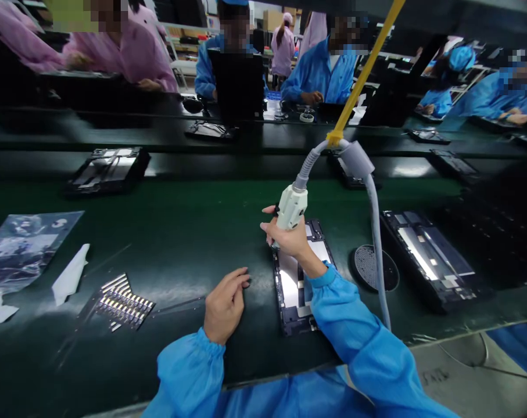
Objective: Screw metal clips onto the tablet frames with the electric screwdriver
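Note:
My right hand (289, 239) is closed round a white electric screwdriver (291, 208), held upright over an open black device chassis (296, 290) on the green belt. A grey hose (376, 232) and a yellow cord (365, 69) run up from the tool. My left hand (223, 305) rests on the belt just left of the chassis, fingers loosely curled and together, with nothing visible in it. Both sleeves are blue.
Rows of small metal strips (124, 302) lie at left beside white paper (71, 276) and a plastic bag (23, 247). A round screw tray (372, 268) and another chassis (433, 258) sit at right. More units (108, 169) lie further back. Several workers sit opposite.

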Action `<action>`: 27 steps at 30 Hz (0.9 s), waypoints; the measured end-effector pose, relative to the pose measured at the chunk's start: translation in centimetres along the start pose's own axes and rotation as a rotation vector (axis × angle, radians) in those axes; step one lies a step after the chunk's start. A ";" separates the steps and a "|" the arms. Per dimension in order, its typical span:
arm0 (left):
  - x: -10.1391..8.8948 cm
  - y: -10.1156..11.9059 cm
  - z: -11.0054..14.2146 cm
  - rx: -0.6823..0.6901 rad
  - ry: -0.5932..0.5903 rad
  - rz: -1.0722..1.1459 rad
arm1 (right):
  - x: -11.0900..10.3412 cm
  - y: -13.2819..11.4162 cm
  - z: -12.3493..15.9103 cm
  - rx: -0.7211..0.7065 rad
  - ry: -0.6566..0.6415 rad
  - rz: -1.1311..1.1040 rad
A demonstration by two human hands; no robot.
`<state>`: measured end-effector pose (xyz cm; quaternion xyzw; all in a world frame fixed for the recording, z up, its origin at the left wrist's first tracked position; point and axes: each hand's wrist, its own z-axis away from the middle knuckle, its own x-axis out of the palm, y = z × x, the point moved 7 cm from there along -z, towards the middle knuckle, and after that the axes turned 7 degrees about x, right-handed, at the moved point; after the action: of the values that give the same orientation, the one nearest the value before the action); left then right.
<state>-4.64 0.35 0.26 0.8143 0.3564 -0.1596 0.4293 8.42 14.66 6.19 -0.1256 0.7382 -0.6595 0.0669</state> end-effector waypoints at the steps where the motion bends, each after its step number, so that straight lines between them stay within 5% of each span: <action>1: 0.1 0.1 0.0 0.017 -0.007 -0.007 | 0.0 0.1 0.0 -0.001 0.002 0.005; 10: -0.1 1.2 0.4 0.186 0.034 -0.059 | 0.4 0.5 -0.1 0.009 -0.001 0.030; 17: 3.2 10.2 2.7 0.592 -0.194 0.090 | 1.3 1.2 0.3 0.002 -0.003 0.122; 20: 5.2 12.5 4.0 0.685 -0.260 -0.009 | 1.4 0.8 0.2 0.003 0.023 0.114; 23: 6.0 11.6 4.8 0.728 -0.237 -0.137 | 0.4 -1.1 0.3 -0.009 0.039 0.113; 27: 6.5 5.8 1.8 0.746 -0.221 -0.176 | -3.0 -3.9 2.0 -0.039 0.103 0.096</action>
<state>4.11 -0.42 -1.05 0.8588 0.2940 -0.4007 0.1244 12.21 13.22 9.66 -0.0570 0.7586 -0.6464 0.0580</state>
